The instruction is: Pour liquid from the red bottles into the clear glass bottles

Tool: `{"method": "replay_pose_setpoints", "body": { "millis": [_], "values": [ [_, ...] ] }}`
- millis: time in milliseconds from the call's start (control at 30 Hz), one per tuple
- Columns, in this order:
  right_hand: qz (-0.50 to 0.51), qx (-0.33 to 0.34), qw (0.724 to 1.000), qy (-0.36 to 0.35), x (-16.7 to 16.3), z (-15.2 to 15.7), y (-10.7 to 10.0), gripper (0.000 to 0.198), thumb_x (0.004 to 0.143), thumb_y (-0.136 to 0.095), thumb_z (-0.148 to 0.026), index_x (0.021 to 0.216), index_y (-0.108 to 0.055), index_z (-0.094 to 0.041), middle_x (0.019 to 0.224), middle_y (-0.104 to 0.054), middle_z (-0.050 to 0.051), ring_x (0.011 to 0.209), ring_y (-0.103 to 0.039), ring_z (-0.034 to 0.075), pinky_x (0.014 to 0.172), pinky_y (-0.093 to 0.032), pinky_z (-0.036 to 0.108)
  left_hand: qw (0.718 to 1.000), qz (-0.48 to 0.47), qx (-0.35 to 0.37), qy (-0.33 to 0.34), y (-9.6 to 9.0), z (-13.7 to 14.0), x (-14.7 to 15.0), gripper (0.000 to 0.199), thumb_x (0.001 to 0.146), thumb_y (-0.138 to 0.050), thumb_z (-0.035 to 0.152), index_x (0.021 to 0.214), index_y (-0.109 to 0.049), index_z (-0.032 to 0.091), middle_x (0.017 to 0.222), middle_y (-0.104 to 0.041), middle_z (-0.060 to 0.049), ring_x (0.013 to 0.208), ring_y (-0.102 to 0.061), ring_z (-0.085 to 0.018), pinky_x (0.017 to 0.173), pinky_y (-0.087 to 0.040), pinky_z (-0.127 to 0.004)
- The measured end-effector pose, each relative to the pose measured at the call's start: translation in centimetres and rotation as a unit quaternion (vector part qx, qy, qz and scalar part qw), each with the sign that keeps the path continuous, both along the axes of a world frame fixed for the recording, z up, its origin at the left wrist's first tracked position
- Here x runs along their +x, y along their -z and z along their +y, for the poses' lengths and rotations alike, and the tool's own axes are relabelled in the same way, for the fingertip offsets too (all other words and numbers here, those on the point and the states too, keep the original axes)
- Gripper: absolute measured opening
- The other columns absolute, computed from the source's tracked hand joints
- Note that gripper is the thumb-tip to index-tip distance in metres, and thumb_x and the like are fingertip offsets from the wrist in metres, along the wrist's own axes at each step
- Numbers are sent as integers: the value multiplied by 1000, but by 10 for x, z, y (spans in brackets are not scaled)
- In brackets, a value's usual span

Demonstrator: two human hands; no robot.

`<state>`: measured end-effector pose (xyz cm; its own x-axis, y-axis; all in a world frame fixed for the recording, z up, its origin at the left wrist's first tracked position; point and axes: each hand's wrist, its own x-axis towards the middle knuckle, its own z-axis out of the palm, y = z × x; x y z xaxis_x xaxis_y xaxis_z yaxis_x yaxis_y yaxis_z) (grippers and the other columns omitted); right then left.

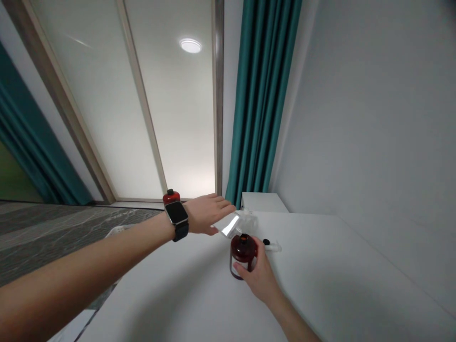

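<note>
My right hand (262, 273) is wrapped round a dark red-brown bottle (243, 250) with a white label, standing upright on the white table. No cap covers the bottle's neck. Above and to the left of it, my left hand (208, 213) grips a shiny silvery pouch (231, 225), tilted down to the right. The pouch's narrow ridged end is close to the bottle's mouth; whether they touch I cannot tell. Part of the pouch is hidden behind my fingers. A small black-topped piece (266, 242) with a pale, clear stem lies just right of the bottle.
A second red bottle with a black cap (171, 195) stands beyond my left wrist. Something clear (250, 221) sits behind the pouch. The white table (199, 304) meets the wall on the right; a white box-like piece (265, 202) and a teal curtain (260, 104) are behind.
</note>
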<state>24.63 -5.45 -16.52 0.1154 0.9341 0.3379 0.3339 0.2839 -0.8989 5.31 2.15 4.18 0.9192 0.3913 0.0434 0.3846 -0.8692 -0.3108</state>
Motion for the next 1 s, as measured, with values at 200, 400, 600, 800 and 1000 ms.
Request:
{"method": "replay_pose_setpoints", "body": {
  "millis": [200,400,600,800,1000],
  "values": [
    [-21,23,1000,-1,3,4,3,74,69,-73,-21,135,-40,-25,136,-52,10,123,-54,27,106,-43,46,990,-107,-73,-57,19,2,-26,55,77,-74,30,125,-50,20,122,-66,-12,111,-62,-29,97,-45,-43],
    [-13,5,1000,11,5,5,4,76,70,-71,-24,138,-36,-23,140,-50,13,125,-53,28,107,-41,48,941,-259,-192,-99,56,-2,-47,60,80,-71,36,131,-43,22,129,-60,-13,116,-60,-28,98,-50,-45],
    [-11,-27,999,16,6,6,1,64,70,-72,-26,127,-43,-22,125,-60,10,109,-61,26,99,-46,45,857,-412,-269,-153,115,-14,-53,53,82,-67,31,125,-38,24,126,-57,-10,120,-58,-26,108,-44,-49],
    [-7,1,1000,25,5,5,-1,60,70,-71,-25,125,-46,-22,124,-58,9,106,-61,25,95,-50,42,767,-504,-367,-154,165,-18,-50,49,83,-62,29,120,-31,25,120,-58,-12,115,-61,-27,105,-45,-50],
    [7,2,999,42,6,8,8,60,68,-74,-26,122,-46,-23,121,-59,9,104,-62,26,94,-50,44,778,-490,-352,-176,172,-19,-48,44,76,-65,24,114,-43,20,110,-61,-9,106,-59,-27,99,-45,-47]
  ]
}}
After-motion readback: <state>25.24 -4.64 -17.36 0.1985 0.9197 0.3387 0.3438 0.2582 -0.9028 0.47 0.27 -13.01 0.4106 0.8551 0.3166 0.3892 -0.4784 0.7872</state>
